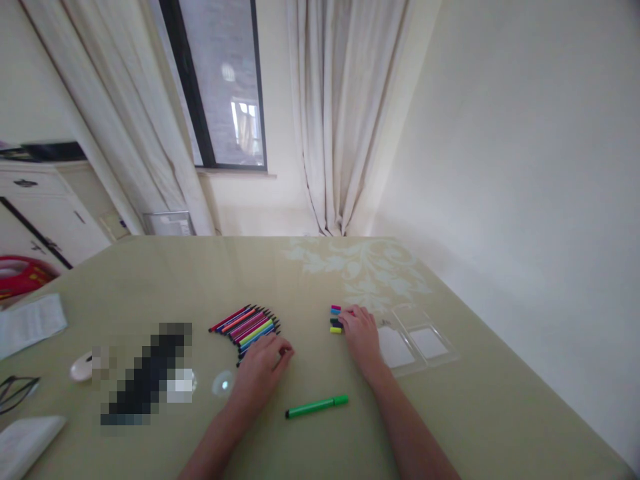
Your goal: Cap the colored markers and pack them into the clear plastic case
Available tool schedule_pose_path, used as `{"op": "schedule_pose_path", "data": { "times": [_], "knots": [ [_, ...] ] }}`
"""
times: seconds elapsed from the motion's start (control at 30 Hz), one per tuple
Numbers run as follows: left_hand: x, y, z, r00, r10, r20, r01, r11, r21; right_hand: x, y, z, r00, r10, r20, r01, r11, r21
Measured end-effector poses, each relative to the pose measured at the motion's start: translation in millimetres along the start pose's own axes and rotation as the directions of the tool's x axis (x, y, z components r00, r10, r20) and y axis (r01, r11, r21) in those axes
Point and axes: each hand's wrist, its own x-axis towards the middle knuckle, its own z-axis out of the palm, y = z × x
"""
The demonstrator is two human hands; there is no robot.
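Uncapped felt-tip markers (249, 327) in several colours lie side by side in a slanted row, their dark tips pointing up and right. My left hand (264, 365) rests at the near end of this row, fingers loosely bent and apart, with nothing visible in them. To the right, my right hand (361, 333) has its fingertips closed at a small group of marker caps (336, 330): pink, blue, dark and yellow ones. Its fingers partly cover the dark caps. Between my forearms lies a capped green marker (317, 406).
A clear plastic case (420, 343) lies beyond my right wrist. At left are a white mouse (81, 367), a pixelated dark object (150, 373), glasses (17, 392), a white packet (33, 325) and a white object (30, 443). A wall borders the table's right side.
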Motion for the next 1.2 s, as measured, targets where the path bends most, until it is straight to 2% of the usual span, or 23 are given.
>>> {"op": "schedule_pose_path", "data": {
  "times": [0.07, 0.1, 0.27, 0.43, 0.53, 0.67, 0.73, 0.97, 1.2],
  "knots": [
    [1.4, -16.7, -7.7, 0.989, -0.052, -0.137, 0.068, 0.991, 0.113, 0.3, -0.8, -1.7, 1.0, -0.011, 0.008, 0.011, 1.0, 0.002],
    [1.1, -23.9, -10.7, 0.984, -0.071, -0.164, 0.098, 0.982, 0.159, 0.6, -1.2, -2.1, 1.0, -0.016, 0.007, 0.016, 1.0, 0.006],
    [-2.7, -40.1, -10.9, 0.982, -0.118, -0.15, 0.152, 0.96, 0.237, 1.6, -1.0, -1.3, 1.0, -0.02, 0.004, 0.019, 0.999, 0.025],
    [-0.8, -32.9, 1.0, 0.997, -0.035, -0.069, 0.047, 0.983, 0.18, 0.7, 0.5, -1.7, 1.0, -0.016, -0.004, 0.016, 0.999, 0.045],
    [0.6, -23.3, 5.9, 0.997, -0.012, -0.078, 0.019, 0.995, 0.093, -2.0, -0.1, -5.1, 0.997, -0.038, -0.072, 0.05, 0.983, 0.175],
    [-0.9, -10.9, 8.4, 0.99, -0.075, -0.119, 0.066, 0.995, -0.078, -9.1, -7.7, -9.4, 0.977, -0.139, -0.16, 0.201, 0.847, 0.492],
    [-2.2, -7.6, 7.9, 0.987, -0.09, -0.13, 0.07, 0.987, -0.146, -13.0, -14.5, -10.4, 0.968, -0.18, -0.177, 0.25, 0.785, 0.567],
    [-2.9, -6.6, 4.8, 0.988, -0.062, -0.142, 0.031, 0.978, -0.207, -20.1, -30.1, -11.3, 0.953, -0.239, -0.187, 0.304, 0.754, 0.582],
    [-3.2, -3.8, 5.7, 0.99, -0.042, -0.133, 0.014, 0.979, -0.205, -23.2, -33.4, -15.8, 0.975, -0.212, -0.073, 0.214, 0.782, 0.585]
  ]
}}
